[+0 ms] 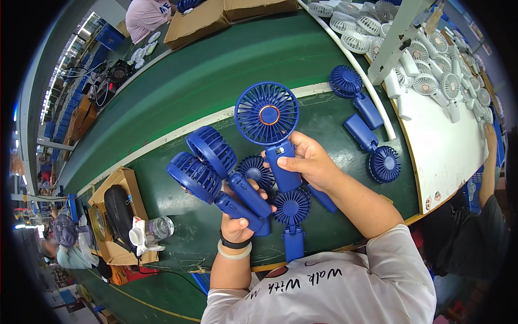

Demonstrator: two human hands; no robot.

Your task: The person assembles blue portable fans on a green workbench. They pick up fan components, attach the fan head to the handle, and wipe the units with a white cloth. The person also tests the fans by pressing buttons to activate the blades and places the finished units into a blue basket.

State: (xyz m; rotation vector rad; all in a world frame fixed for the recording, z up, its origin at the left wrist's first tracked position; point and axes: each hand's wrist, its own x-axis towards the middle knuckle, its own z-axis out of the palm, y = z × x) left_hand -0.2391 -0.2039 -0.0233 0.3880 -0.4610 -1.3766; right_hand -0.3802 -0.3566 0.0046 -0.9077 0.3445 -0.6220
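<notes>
My right hand (pixel 312 161) grips a blue handheld fan (pixel 267 116) by its handle, its round grille facing up with an orange ring at the hub. The thumb lies across the front of the handle, just below a small dark panel. In my left hand (pixel 235 228) are two more blue handheld fans (pixel 211 151), side by side, their handles between fingers and palm and their heads pointing to the far left. Beneath and between my hands, other blue fans (pixel 292 208) lie on the green table (pixel 183 227), partly hidden by the held ones.
Two blue fans (pixel 384 163) lie to my right, near a white tube (pixel 372 86). Beyond it, many white fans (pixel 423 83) are heaped on a white board (pixel 434 156), where a co-worker's arm (pixel 488 162) reaches in. A cardboard tray (pixel 132 189) and clear bottle (pixel 162 227) stand left.
</notes>
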